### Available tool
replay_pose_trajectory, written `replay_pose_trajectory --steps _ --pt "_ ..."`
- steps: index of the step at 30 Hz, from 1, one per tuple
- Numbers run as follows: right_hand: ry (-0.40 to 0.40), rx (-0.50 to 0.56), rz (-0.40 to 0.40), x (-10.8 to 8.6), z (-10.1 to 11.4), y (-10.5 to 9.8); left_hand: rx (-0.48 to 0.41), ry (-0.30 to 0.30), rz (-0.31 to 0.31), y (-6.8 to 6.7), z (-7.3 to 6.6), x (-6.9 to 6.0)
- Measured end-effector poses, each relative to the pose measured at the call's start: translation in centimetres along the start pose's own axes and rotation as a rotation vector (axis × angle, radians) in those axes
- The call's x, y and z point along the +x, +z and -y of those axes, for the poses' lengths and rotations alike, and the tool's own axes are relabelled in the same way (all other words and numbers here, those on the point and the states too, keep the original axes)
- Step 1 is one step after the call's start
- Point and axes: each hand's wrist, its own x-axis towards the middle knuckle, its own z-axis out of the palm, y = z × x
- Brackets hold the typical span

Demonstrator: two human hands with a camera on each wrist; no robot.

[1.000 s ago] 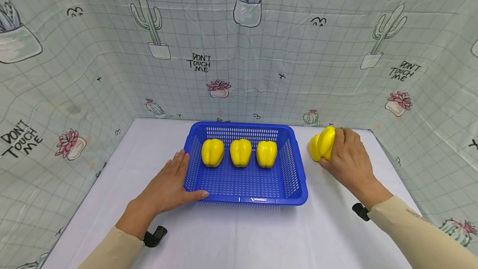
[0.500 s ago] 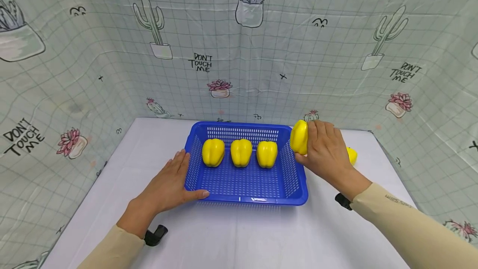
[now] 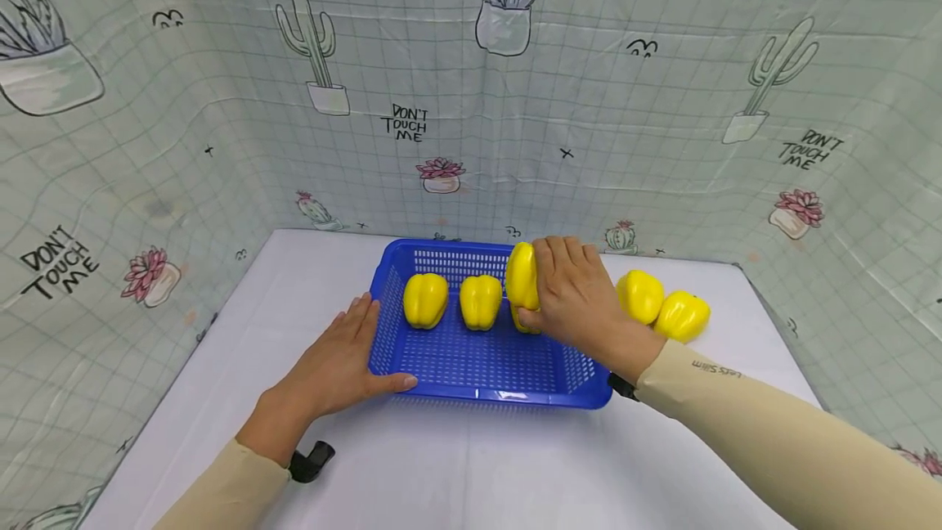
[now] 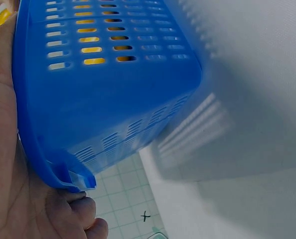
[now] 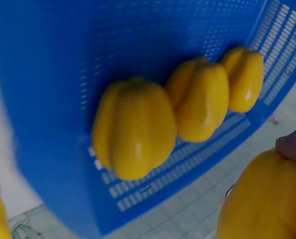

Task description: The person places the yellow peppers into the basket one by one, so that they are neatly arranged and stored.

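My right hand (image 3: 577, 293) holds a yellow bell pepper (image 3: 522, 275) above the right part of the blue perforated basket (image 3: 478, 393). In the right wrist view the held bell pepper (image 5: 267, 199) shows at lower right, a fingertip on its top. Inside the basket stand a left pepper (image 3: 425, 301), a middle pepper (image 3: 481, 303) and a right one (image 3: 524, 323), mostly hidden behind the held pepper. With straight fingers, my left hand (image 3: 327, 370) rests along the basket's left rim, its thumb over the front left corner. The left wrist view shows that hand against the basket wall (image 4: 113, 94).
Right of the basket, two more yellow peppers lie on the white tabletop (image 3: 515, 464): a near-side one (image 3: 683, 316) and another (image 3: 639, 294) behind my right forearm. A patterned cloth (image 3: 471, 105) hangs behind and at both sides. Each wrist wears a black device (image 3: 312, 462).
My right hand has lifted the bell pepper from the table at right and carried it left over the basket. The left hand has stayed on the rim.
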Motion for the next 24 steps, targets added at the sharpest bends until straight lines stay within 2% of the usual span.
replay_pose_trajectory --steps 6,16,21,24 --pt "-0.054 0.043 0.047 1.5 2.7 0.2 -0.001 0.008 -0.009 0.1 0.0 0.0" --pt "-0.172 0.081 0.063 3.4 6.1 1.2 0.001 0.000 -0.007 0.2 0.3 0.0" --pt "-0.218 0.109 0.110 4.1 7.9 2.0 -0.008 0.002 -0.010 0.2 0.2 0.0" --pt "-0.233 0.128 0.166 4.5 8.8 2.2 -0.011 0.006 -0.016 0.2 0.2 0.0"
